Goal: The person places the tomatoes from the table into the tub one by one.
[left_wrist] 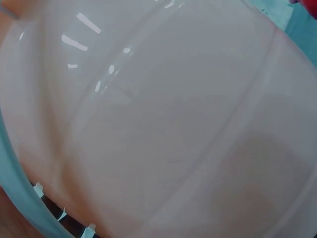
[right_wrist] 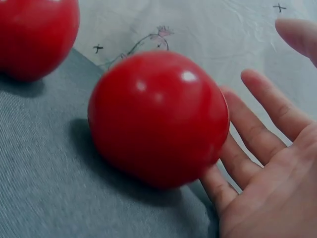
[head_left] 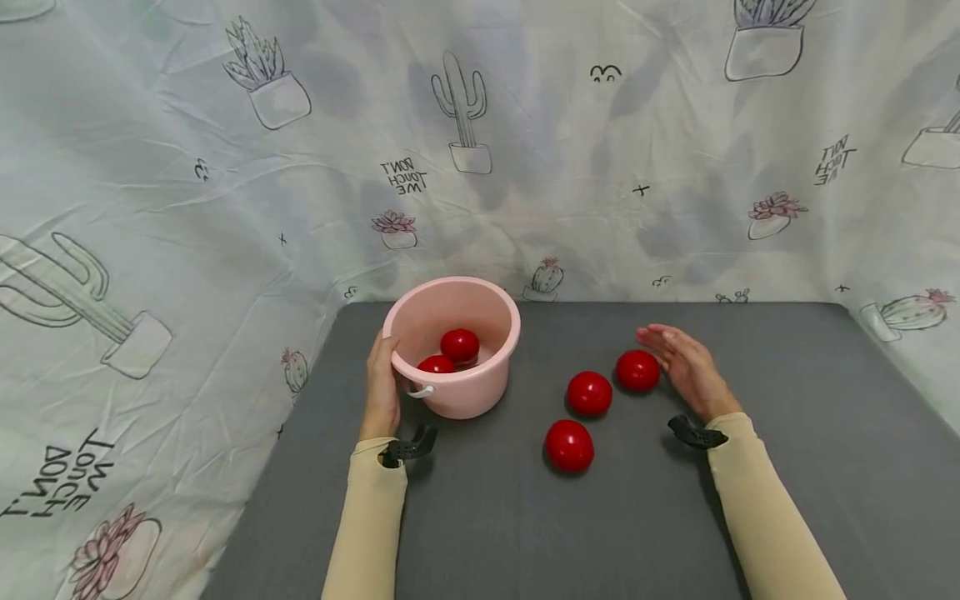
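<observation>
So there's a grey surface (head_left: 622, 525) with a pink bucket (head_left: 472, 389) sitting a bit left of centre. Left hand (head_left: 382, 392) has the bucket by its side, fingers curled at the rim; right hand (head_left: 692, 372) is spread wide, holding nothing, just beside the far right ball (head_left: 637, 372). Two more balls (head_left: 588, 394) sit nearer on the surface, and another two are in the bucket. My guess is loading's underway and this is the reach for a third, so next I'd want the right fingers closing round it, then a lift over the rim. Can't tell if they're touching it, btw. Bucket hides most of the left fingers, its rim cuts off one ball, and the left wrist view's nearly all bucket.
</observation>
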`<state>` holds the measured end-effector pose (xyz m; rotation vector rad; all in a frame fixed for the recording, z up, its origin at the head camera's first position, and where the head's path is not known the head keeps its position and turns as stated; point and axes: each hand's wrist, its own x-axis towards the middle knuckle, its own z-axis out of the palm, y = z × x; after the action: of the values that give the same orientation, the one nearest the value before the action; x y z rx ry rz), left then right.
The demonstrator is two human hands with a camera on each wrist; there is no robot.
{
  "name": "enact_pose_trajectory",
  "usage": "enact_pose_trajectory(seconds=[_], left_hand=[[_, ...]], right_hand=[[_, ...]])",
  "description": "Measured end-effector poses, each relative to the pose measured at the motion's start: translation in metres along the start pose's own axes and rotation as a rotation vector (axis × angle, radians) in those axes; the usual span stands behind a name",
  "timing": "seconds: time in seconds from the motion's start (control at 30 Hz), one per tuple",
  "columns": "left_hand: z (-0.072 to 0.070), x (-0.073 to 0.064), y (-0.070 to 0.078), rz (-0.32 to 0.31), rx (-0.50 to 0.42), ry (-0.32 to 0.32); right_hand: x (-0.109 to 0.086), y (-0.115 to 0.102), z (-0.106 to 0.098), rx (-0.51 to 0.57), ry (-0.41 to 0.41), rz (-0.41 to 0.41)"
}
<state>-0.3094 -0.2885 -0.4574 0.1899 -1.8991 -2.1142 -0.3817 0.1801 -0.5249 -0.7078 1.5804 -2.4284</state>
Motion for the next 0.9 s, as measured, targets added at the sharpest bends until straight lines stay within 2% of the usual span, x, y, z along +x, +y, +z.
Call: enact_pose_trajectory(seconds=[0.13, 0.2, 0.27, 0.4, 0.5, 0.7, 0.9], left_hand=[[0.003, 0.003, 0.003, 0.017, -0.022, -0.010], [0.005, 0.003, 0.003, 0.022, -0.019, -0.011], [0.005, 0.003, 0.004, 0.020, -0.010, -0.006], [0.004, 0.001, 0.002, 0.004, -0.001, 0.018], [0.001, -0.004, -0.003, 0.002, -0.006, 0.027], [0.002, -0.006, -0.005, 0.008, 0.021, 0.019], [0.005, 0.001, 0.000, 0.042, 0.017, 0.015]], right_hand=[[0.000, -0.001, -0.003, -0.013, 0.038, -0.008], [0.000, 0.000, -0.003, -0.053, 0.072, -0.005], [0.000, 0.001, -0.001, -0.132, 0.118, 0.019], [-0.001, 0.007, 0.006, -0.419, 0.193, 0.126], [-0.004, 0.013, 0.009, -0.581, 0.187, 0.201], [-0.006, 0.011, 0.012, -0.675, 0.146, 0.257], [0.001, 0.003, 0.013, -0.768, 0.115, 0.301]])
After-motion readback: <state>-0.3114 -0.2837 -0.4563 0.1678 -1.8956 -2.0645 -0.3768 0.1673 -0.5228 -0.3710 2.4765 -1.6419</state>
